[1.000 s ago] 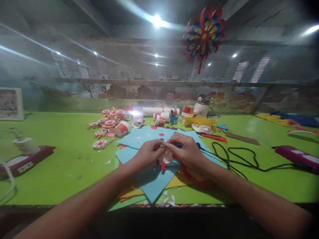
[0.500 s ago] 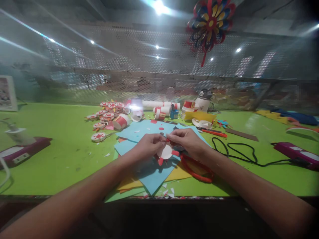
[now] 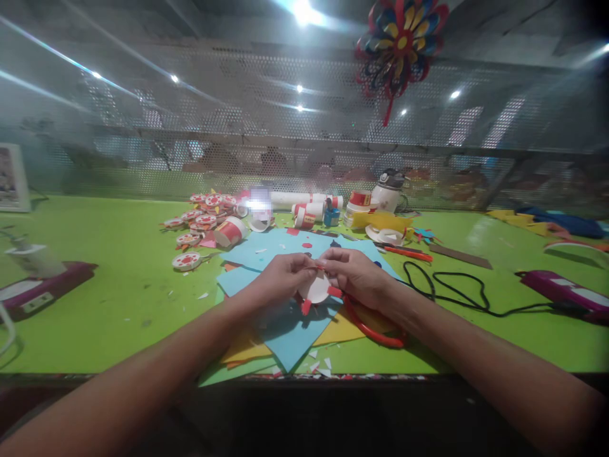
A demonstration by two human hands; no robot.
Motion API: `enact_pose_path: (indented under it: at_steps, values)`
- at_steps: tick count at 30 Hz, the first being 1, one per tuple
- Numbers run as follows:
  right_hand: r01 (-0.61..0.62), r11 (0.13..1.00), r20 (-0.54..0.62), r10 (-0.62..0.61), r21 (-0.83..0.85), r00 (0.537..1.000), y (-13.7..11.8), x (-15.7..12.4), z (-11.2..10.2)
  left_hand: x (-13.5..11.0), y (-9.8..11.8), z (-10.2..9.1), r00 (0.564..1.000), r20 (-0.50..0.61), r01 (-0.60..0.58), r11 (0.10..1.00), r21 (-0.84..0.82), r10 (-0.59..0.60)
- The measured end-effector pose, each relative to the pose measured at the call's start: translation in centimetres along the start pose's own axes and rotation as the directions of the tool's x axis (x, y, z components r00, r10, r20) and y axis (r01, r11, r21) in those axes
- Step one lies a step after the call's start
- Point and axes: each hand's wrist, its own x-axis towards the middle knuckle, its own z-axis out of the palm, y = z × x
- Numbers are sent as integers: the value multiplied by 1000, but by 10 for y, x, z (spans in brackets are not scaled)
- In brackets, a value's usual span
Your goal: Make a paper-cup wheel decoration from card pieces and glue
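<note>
With left hand (image 3: 280, 279) and right hand (image 3: 356, 274) each in a pinching grip on the top rim of the white paper disc (image 3: 316, 291), above the blue sheets (image 3: 290, 339) at the table's (image 3: 118, 304) near edge, you appear mid-assembly, while finished-looking discs (image 3: 202, 222) lie piled toward the far edge.

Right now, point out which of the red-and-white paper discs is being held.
The disc pinched between the left hand and right hand, above the blue paper. The rest lie untouched in a pile at the back left of the green table.
</note>
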Motion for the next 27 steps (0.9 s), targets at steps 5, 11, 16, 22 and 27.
enact_pose_path:
  at_steps: [5,11,16,22,27]
  values:
    - [15,999,-109,-20,-47,994,-2,4,-2,0,2,-3,992,40,127,974,-186,-122]
    - [47,981,-131,-72,-187,989,1,5,0,4,-1,-10,998,-19,50,899,-434,-65]
    - [286,785,-137,-422,-549,896,-4,-1,1,9,-4,-14,998,-57,5,862,-506,-40]
    - [368,708,-42,-489,-602,872,-5,-6,6,7,-1,-13,996,-86,-33,854,-519,-14]
    - [291,814,-60,-369,-503,928,-6,-7,9,1,6,-10,998,-64,-18,842,-540,-20]
